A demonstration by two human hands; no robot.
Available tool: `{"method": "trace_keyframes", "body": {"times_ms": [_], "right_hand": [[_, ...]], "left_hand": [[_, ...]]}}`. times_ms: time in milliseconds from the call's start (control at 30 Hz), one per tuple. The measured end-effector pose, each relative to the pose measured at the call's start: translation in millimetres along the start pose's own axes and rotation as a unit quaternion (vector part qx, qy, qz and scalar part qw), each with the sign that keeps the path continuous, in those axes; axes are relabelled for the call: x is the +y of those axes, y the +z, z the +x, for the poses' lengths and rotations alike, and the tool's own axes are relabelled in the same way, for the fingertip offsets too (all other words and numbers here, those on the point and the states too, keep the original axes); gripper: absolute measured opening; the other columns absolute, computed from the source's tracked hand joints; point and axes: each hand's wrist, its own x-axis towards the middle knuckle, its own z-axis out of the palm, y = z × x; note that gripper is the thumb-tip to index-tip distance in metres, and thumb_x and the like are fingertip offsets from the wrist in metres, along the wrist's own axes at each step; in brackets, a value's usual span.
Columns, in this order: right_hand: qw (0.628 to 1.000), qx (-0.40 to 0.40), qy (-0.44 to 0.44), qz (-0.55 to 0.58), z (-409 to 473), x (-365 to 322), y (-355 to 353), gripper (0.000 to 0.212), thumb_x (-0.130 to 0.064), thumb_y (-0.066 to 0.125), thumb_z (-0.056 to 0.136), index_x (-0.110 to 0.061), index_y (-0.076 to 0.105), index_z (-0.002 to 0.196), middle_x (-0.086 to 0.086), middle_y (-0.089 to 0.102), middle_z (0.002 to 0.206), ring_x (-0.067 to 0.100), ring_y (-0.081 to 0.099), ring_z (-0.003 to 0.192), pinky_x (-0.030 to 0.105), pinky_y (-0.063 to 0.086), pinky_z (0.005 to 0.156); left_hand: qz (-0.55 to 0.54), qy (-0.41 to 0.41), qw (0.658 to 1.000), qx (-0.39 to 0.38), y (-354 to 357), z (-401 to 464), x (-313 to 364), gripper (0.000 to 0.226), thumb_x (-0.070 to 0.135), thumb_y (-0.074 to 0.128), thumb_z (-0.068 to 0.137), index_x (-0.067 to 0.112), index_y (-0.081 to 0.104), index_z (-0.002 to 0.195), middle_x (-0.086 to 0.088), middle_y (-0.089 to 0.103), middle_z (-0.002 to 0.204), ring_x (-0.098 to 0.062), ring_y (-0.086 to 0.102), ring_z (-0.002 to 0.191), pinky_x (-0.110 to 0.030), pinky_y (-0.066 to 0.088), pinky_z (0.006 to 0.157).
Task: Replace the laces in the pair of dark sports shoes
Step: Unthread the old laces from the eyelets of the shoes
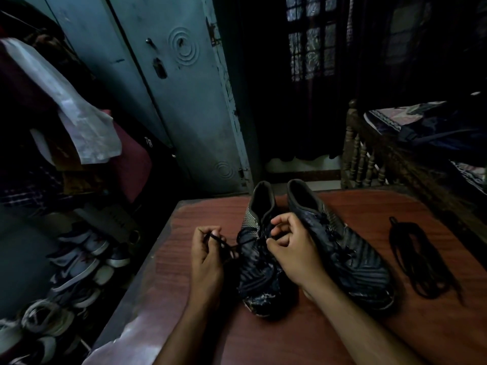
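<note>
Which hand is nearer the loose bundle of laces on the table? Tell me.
Right. The right hand is over the shoes, left of the loose lace bundle; the left hand is farther left, pinching a lace end.

Two shoes side by side on a table, a loose lace to their right

On the table the left shoe touches the right shoe, heels away from the person; the left hand lies left of the left shoe, the right hand over it; a loose lace lies apart, right of the pair; a door stands behind, more shoes lie left of the table
</note>
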Motion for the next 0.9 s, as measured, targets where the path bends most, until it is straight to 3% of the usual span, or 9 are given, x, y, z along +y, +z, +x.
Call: {"method": "trace_keyframes", "body": {"times_ms": [200,400,567,733,900], "right_hand": [[0.999,-0.041,-0.031,-0.006,-0.7,-3.4,0.4,0.035,0.002,0.059,0.084,-0.028,0.063,0.103,-0.003,0.067,0.089,0.006,0.060,0.071,0.021,0.050,0.070],[0.992,-0.085,-0.074,-0.051,-6.3,-4.7,1.3,0.031,-0.010,0.073,0.081,-0.029,0.066,0.104,-0.007,0.066,0.093,0.006,0.061,0.084,0.012,0.048,0.076],[0.977,-0.118,-0.131,-0.119,-4.9,1.5,1.9,0.035,-0.022,0.079,0.081,-0.032,0.061,0.110,-0.014,0.057,0.100,0.005,0.056,0.094,0.018,0.048,0.082],[0.972,-0.097,-0.149,-0.154,-5.0,5.5,7.0,0.035,-0.018,0.079,0.082,-0.031,0.061,0.110,-0.015,0.052,0.097,0.005,0.054,0.094,0.015,0.043,0.080],[0.970,-0.055,-0.156,-0.179,-8.5,2.0,8.2,0.029,-0.016,0.070,0.087,-0.035,0.061,0.107,-0.019,0.054,0.089,0.003,0.055,0.086,0.021,0.047,0.075]], "left_hand": [[0.030,0.034,0.999,0.027,1.4,-1.3,1.9,0.014,0.012,0.043,0.109,0.012,0.055,0.104,0.010,0.050,0.065,-0.003,0.045,0.054,-0.019,0.044,0.049],[0.017,0.051,0.998,0.036,2.4,-2.0,4.5,0.017,0.011,0.040,0.110,0.009,0.057,0.107,0.005,0.051,0.067,-0.008,0.041,0.050,-0.020,0.037,0.044],[0.019,0.060,0.997,0.046,-0.2,-3.6,5.1,0.020,0.018,0.038,0.111,0.013,0.057,0.107,0.000,0.048,0.067,-0.013,0.038,0.049,-0.023,0.036,0.042],[0.020,0.066,0.995,0.067,-1.1,-5.5,6.5,0.022,0.015,0.036,0.112,0.015,0.057,0.107,-0.001,0.037,0.061,-0.009,0.034,0.048,-0.022,0.034,0.042],[0.075,0.057,0.993,0.066,5.7,-0.1,27.1,0.022,0.009,0.038,0.110,0.007,0.059,0.106,0.002,0.043,0.060,-0.010,0.037,0.047,-0.021,0.034,0.040]]}}
